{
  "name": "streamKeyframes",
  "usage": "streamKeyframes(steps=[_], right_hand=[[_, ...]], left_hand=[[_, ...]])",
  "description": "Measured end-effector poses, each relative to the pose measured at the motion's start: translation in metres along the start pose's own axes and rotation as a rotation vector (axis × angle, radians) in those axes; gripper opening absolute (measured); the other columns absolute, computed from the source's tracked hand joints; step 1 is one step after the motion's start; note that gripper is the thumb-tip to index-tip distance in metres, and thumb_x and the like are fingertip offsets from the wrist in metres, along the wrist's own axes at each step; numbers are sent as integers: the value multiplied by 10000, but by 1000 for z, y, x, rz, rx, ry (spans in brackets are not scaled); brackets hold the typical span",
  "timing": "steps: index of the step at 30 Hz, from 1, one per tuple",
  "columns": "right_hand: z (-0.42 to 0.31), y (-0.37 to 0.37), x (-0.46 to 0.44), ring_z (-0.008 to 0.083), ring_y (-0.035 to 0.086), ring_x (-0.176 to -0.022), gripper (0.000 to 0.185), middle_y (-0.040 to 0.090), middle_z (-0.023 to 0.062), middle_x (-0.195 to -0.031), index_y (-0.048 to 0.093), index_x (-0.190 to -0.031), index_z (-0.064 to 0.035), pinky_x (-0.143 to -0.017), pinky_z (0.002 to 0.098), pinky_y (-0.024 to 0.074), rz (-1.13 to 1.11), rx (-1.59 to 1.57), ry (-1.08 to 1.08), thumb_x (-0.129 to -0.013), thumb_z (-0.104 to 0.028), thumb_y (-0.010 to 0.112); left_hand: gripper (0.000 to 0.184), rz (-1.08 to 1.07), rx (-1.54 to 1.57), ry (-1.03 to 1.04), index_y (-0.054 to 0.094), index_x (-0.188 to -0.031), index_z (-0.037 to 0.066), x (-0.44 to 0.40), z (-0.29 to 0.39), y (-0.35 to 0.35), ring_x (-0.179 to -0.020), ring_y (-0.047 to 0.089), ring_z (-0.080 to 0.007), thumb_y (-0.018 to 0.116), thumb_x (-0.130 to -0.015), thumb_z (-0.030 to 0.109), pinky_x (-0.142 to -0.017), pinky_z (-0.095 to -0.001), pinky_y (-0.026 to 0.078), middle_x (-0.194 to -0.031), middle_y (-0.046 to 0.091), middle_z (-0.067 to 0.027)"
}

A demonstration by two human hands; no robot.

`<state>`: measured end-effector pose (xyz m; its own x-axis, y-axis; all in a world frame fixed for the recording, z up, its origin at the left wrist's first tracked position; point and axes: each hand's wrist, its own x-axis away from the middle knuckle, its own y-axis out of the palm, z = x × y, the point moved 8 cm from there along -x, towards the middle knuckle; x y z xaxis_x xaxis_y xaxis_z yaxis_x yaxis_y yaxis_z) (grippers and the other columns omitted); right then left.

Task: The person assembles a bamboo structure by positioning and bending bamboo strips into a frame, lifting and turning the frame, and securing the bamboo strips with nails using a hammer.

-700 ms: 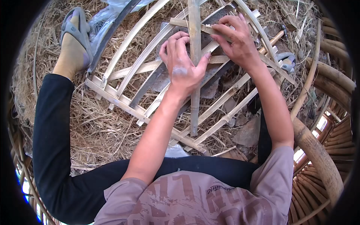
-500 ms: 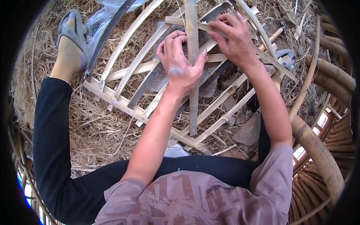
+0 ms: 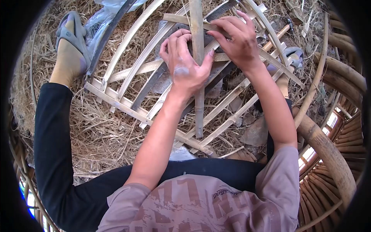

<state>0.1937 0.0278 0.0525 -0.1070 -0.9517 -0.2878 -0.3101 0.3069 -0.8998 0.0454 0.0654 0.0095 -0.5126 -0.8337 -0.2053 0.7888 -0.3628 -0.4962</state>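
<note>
1. Left hand – laid across the pole, fingers curled on one side, thumb spread on the other; whether it gripped, I cannot tell.
2. Right hand – narrowed, thumb and fingers pinching the slat.
3. Slat: crossed the pole, above my left hand.
4. Frame: slatted, beneath both hands, on straw.
5. Hammer: near my right sandal.

A slatted frame lies on shavings between the person's feet.
</note>
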Motion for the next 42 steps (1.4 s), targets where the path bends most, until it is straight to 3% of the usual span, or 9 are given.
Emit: streamKeyframes(steps=[2,9,21,24,27,31,35,39,42], right_hand=[[4,1,0,207,673,-882,312,707,17,-911,716,-1079,-123,-1042,444,417,-2,-66,71,-834,-299,797],[10,-12,1,210,648,-1012,263,694,20,-985,746,-1050,-171,-1091,528,350,-90,70,56,-833,-310,796],[10,-4,4,189,639,-910,218,652,-23,-890,768,-1052,-165,-1104,523,350,-50,-104,8,-838,-207,785],[-3,4,2,206,643,-987,250,660,23,-964,770,-1053,-111,-1111,506,363,-98,-30,-4,-816,-186,798],[-5,1,4,214,628,-990,288,671,-13,-953,750,-1098,-165,-1077,505,382,-109,47,-40,-823,-243,791],[5,-24,14,262,614,-1100,499,687,36,-1093,662,-1234,-137,-1069,466,396,-128,78,35,-795,-318,816],[6,-44,26,277,598,-1097,383,668,64,-1101,684,-1147,-123,-1006,463,425,-174,146,-58,-807,-247,809],[25,-37,44,290,584,-1020,218,623,57,-990,704,-986,-96,-936,454,421,-122,38,145,-820,-202,798],[16,-32,44,299,575,-1004,224,600,64,-959,692,-965,-79,-927,437,418,-91,70,104,-823,-216,797]], left_hand=[[583,6,2,2,566,-1154,18,1,-1,0,-1232,503,-267,808,-719,322,-1086,-487,240,-1210,564,-131],[551,-14,23,-19,577,-1151,16,0,5,2,-1226,516,-276,807,-740,300,-1099,-478,244,-1222,578,-135],[585,10,11,15,577,-1163,19,2,9,3,-1217,523,-290,812,-697,284,-1099,-478,256,-1212,577,-133],[568,15,-15,19,585,-1155,19,4,10,5,-1218,526,-288,805,-703,282,-1098,-479,260,-1211,578,-134],[566,0,-9,0,572,-1135,6,5,8,6,-1194,529,-294,779,-696,298,-1129,-555,232,-1177,563,-150],[561,23,-24,-1,578,-1130,-2,5,9,9,-1175,536,-296,769,-703,306,-1133,-567,229,-1174,563,-149],[565,6,-30,-15,582,-1128,-6,4,9,8,-1170,537,-292,769,-700,310,-1140,-565,228,-1174,560,-146],[574,16,-34,-7,588,-1129,-11,5,9,9,-1169,536,-289,769,-695,318,-1147,-561,225,-1175,557,-144],[573,18,-41,-9,592,-1129,-12,5,10,7,-1169,536,-291,766,-693,317,-1147,-558,227,-1178,556,-146]])
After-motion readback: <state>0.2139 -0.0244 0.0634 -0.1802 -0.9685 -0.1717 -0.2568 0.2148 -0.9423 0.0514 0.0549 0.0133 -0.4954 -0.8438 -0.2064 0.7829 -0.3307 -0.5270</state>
